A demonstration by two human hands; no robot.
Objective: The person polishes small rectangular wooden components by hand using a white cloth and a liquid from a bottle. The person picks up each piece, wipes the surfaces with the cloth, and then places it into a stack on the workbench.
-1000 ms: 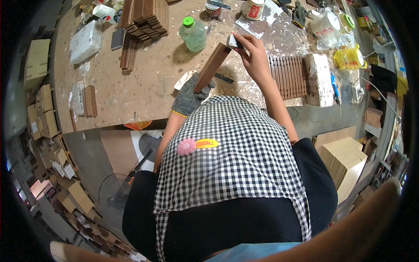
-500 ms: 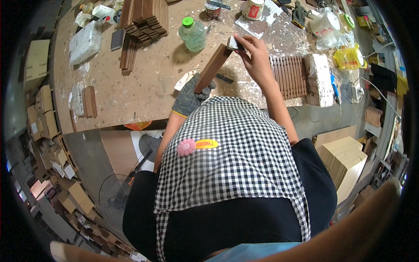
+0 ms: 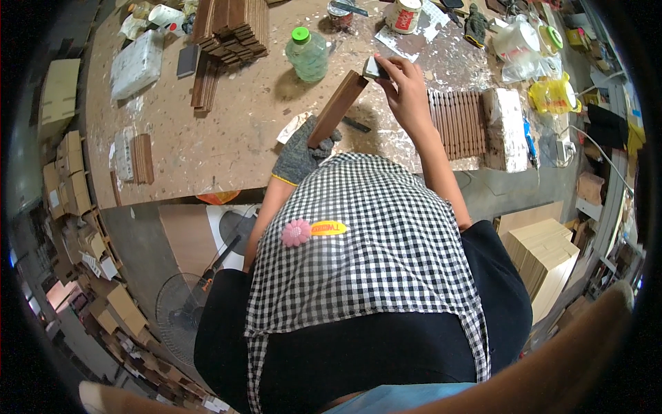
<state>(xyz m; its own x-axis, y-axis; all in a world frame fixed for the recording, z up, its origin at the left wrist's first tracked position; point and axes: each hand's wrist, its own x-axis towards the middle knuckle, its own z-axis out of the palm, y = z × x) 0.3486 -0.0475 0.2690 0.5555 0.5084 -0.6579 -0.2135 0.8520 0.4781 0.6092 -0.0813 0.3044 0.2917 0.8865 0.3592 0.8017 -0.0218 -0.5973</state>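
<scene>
My left hand (image 3: 301,151), in a dark grey knitted glove with a yellow cuff edge, is closed around the lower end of a brown wooden strip (image 3: 336,109). The strip slants up and to the right above the worktable. At its far end my bare right hand (image 3: 407,93) pinches a small sanding block (image 3: 374,67), pale on one face and dark on another. The block is tilted beside the strip's tip; whether they touch I cannot tell. A short black bar (image 3: 356,124) lies on the table just right of the strip.
The paint-spotted worktable (image 3: 227,152) carries stacked brown strips (image 3: 231,27), a row of strips (image 3: 456,123) and a white wrapped block (image 3: 504,130). A green-capped bottle (image 3: 307,58) stands beyond the strip. A can (image 3: 403,15) is farther back. A fan (image 3: 183,310) stands below left.
My right hand has turned the sanding block slightly and shifted it a little off the strip's tip. My left hand keeps its hold on the strip.
</scene>
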